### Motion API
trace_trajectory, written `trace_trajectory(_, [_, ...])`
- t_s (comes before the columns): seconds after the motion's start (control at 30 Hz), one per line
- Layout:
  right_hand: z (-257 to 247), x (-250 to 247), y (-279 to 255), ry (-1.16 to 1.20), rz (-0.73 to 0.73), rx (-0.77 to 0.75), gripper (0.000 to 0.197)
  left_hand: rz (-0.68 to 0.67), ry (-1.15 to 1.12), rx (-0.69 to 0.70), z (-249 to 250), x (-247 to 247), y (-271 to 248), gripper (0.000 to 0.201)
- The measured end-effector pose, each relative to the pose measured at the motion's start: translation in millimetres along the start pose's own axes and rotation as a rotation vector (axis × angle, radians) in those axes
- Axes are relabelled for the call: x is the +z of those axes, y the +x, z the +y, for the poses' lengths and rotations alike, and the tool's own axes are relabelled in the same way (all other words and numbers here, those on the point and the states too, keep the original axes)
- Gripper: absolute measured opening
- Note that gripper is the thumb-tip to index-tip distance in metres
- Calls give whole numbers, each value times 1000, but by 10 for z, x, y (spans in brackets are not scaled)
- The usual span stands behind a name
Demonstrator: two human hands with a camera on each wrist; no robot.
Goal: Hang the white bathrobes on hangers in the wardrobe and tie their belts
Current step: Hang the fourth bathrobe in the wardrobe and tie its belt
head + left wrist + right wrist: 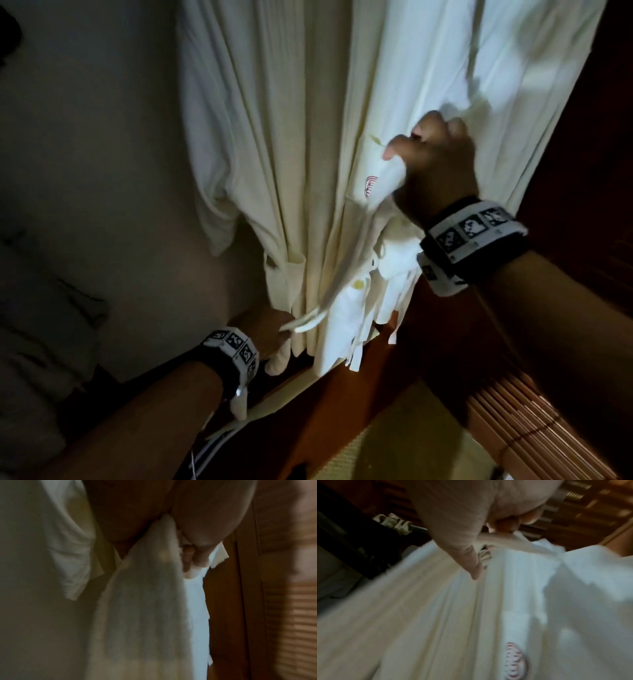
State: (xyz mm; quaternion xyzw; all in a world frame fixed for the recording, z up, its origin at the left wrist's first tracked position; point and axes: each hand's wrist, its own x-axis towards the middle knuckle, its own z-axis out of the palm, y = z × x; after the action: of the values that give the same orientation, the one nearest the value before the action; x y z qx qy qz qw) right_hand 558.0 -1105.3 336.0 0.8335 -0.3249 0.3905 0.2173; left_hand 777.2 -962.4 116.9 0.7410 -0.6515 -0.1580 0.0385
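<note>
— Forearms first, since they sit closest: both wear marker-printed wrist bands, and the left hand [265, 327] hangs lowest, down by the hem; what has it got?

— Its fingers are curled round one end of the belt [337, 274]; the left wrist view shows that white strip pinched between thumb and fingers and falling away below them; the short tail hangs under the fist.

— And the right hand [433, 161]?

— Higher and further in, fist closed on the belt's other stretch, with a bunch of the front cloth seemingly caught in too; its thumb lies just beside the red crest on the chest pocket.

— So which way does the belt run?

— Slantwise; from the right fingers it drops down and leftward to the left fingers, drawn fairly taut across the nearer white bathrobe [394, 68]; I'd judge the coming move must cross those ends, and the left hand holds the freer one.

— Where are the robes?

— Already hung, beyond both hands; a second bathrobe [239, 120] hangs left of the first, inside the wardrobe, its louvred door [534, 428] at the right; hangers are out of view.
</note>
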Motion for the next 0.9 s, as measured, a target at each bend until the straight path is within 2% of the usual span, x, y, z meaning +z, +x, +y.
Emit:
trace_trajectory(0.03, [-148, 107, 49, 96, 53, -31, 37, -4, -68, 5, -5, -17, -33, 25])
trace_trajectory(0.07, [-309, 250, 61, 195, 23, -39, 43, -5, -133, 1, -10, -59, -83, 25])
trace_trajectory(0.1, [-460, 421, 16, 275, -92, -34, 52, -2, -177, 2, -23, -88, -124, 26])
trace_trajectory(0.17, [-701, 775, -196, 332, -485, -44, 64, 13, -223, 8, -48, -160, -238, 29])
trace_trajectory(0.23, [-817, 1066, -514, 280, -962, -54, 61, 55, -308, 6, -102, -241, -354, 30])
trace_trajectory(0.27, [-799, 1194, -695, 304, -1129, -12, 55, 79, -359, 2, -111, -302, -407, 28])
trace_trajectory(0.3, [-778, 1260, -836, 400, -1183, 68, 50, 104, -406, -12, -157, -343, -439, 27])
trace_trajectory(0.33, [-749, 1299, -962, 538, -1133, 154, 47, 126, -447, -29, -206, -384, -482, 28])
trace_trajectory(0.4, [-663, 1358, -1155, 745, -783, 311, 40, 172, -503, -95, -312, -441, -524, 40])
trace_trajectory(0.43, [-611, 1359, -1227, 735, -614, 367, 33, 210, -530, -127, -339, -464, -539, 45])
trace_trajectory(0.47, [-563, 1348, -1306, 671, -522, 409, 24, 242, -586, -160, -345, -475, -550, 42])
trace_trajectory(0.5, [-544, 1310, -1386, 613, -516, 441, 18, 266, -668, -185, -335, -489, -554, 34])
trace_trajectory(0.53, [-551, 1277, -1476, 588, -608, 460, 18, 284, -758, -202, -291, -522, -566, 26])
trace_trajectory(0.6, [-638, 1205, -1636, 581, -943, 423, 22, 285, -930, -235, -184, -558, -587, 25])
trace_trajectory(0.63, [-699, 1213, -1717, 608, -1057, 401, 28, 237, -1004, -229, -146, -566, -611, 30])
trace_trajectory(0.67, [-765, 1191, -1773, 681, -1102, 428, 37, 164, -1066, -201, -93, -583, -632, 33])
trace_trajectory(0.73, [-913, 1128, -1827, 904, -1016, 519, 55, 6, -1142, -141, -17, -609, -665, 34])
trace_trajectory(0.77, [-972, 1136, -1827, 1001, -932, 557, 56, -59, -1170, -125, 4, -630, -672, 34])
trace_trajectory(0.83, [-1087, 1050, -1747, 1169, -853, 651, 40, -171, -1259, -130, 40, -682, -651, 40])
trace_trajectory(0.9, [-1168, 935, -1602, 1283, -828, 677, 29, -215, -1331, -126, 47, -726, -612, 50])
